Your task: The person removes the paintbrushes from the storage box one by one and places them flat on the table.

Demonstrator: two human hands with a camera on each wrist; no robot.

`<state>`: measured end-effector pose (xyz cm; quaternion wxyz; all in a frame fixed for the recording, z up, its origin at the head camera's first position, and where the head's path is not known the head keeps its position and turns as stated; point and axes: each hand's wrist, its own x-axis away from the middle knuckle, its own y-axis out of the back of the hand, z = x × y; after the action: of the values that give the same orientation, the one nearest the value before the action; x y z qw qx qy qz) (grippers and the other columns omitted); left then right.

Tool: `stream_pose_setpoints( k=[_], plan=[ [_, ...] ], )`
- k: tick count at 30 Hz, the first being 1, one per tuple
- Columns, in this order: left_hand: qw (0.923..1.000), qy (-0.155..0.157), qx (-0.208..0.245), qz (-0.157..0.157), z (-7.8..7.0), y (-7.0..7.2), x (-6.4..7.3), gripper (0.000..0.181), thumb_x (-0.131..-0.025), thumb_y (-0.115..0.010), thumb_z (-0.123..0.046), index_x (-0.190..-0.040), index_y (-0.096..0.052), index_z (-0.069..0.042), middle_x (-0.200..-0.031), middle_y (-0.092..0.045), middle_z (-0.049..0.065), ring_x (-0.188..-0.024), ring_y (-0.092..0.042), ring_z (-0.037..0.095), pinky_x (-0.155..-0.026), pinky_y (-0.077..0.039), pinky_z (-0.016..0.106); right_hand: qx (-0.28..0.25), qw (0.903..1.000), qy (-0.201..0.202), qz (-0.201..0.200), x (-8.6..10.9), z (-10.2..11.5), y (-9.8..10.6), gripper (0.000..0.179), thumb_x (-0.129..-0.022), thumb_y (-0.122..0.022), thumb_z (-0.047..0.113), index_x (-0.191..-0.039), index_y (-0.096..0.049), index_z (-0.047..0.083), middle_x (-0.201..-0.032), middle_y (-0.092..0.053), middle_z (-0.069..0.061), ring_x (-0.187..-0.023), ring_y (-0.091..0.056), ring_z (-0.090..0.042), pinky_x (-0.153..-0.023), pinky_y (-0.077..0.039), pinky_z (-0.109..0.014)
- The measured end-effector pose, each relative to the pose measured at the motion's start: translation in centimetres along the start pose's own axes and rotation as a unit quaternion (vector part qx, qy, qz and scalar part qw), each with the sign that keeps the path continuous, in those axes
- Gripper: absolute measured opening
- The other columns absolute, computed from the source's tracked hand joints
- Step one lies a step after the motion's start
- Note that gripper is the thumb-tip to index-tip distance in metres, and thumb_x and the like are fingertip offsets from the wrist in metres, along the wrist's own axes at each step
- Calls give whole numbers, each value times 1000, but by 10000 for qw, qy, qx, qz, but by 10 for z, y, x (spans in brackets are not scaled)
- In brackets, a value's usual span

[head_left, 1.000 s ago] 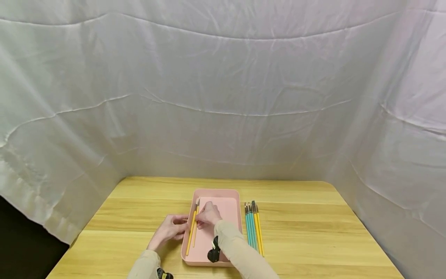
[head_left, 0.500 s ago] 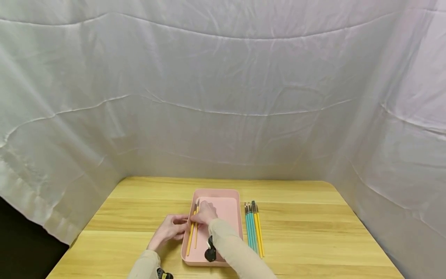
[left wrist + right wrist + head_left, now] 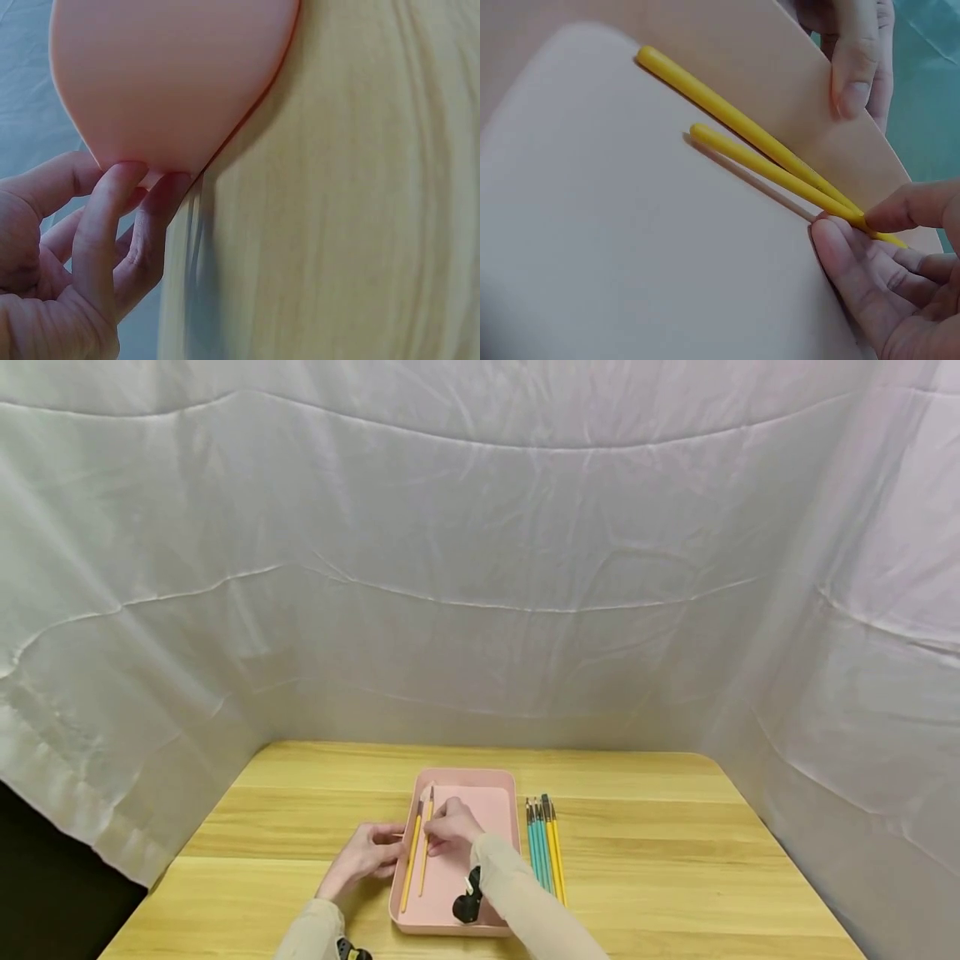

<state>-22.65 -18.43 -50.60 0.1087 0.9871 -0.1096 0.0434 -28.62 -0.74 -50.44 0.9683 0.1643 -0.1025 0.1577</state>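
Observation:
Near its left wall, a pink tray (image 3: 491,814) holds two yellow paintbrushes lying lengthwise. My right hand (image 3: 454,827) reaches into it and pinches the inner paintbrush (image 3: 750,159) between thumb and fingertip. That handle's rounded end casts a shadow on the tray floor. The outer paintbrush (image 3: 410,872) lies alongside, closer to the wall, and its handle converges with the held one toward my fingers. At the tray's left side, my left hand (image 3: 363,857) grips the wall, with a digit over the rim and fingertips (image 3: 124,171) against the outside.
Right of the tray, a row of paintbrushes lies on the wooden table (image 3: 660,860): several teal paintbrushes (image 3: 538,852) and yellow paintbrushes (image 3: 557,860) beside them. My right forearm crosses the tray's near right corner. A grey curtain (image 3: 480,652) surrounds the table at the back and sides.
My right hand shifted left over the brushes, then back right. The inner paintbrush sits slightly further right, with a wider gap to the outer one. My left hand and the tray stayed put.

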Motion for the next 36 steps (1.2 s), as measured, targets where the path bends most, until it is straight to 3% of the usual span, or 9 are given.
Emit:
stream_pose_setpoints(
  k=[8, 17, 27, 36],
  plan=[
    [10000, 58, 37, -13, 2, -1, 1, 45, -92, -62, 0, -132, -52, 19, -112, -66, 31, -82, -66, 14, -63, -59, 24, -741, 9972, 54, 35, 0, -8, -1, 12, -82, -59, -10, -85, -54, 1, -60, -61, -11, -48, -59, -13, -57, -63, -35],
    [9999, 29, -46, -91, -2, -1, 1, 44, -91, -63, 0, -130, -54, 18, -108, -69, 25, -80, -66, 13, -61, -58, 23, -1081, 9936, 112, 293, 5, -8, 7, 19, -83, -61, -10, -100, -53, -6, -65, -62, -13, -52, -61, -16, -59, -63, -37],
    [9998, 87, -106, -165, -3, -1, 2, 45, -91, -64, 0, -131, -54, 17, -108, -68, 26, -79, -65, 13, -60, -57, 22, -1048, 9936, 74, 406, 13, -1, 18, 19, -84, -63, -9, -101, -55, -7, -65, -63, -9, -53, -63, -14, -56, -61, -30],
    [9996, 133, -117, -198, -3, -2, 2, 44, -91, -64, -1, -131, -55, 16, -109, -68, 27, -78, -65, 13, -60, -57, 22, -513, 9968, 321, 525, 26, 5, 33, 18, -86, -66, -2, -103, -60, -6, -73, -70, -10, -57, -66, -13, -60, -62, -28]
  ],
)
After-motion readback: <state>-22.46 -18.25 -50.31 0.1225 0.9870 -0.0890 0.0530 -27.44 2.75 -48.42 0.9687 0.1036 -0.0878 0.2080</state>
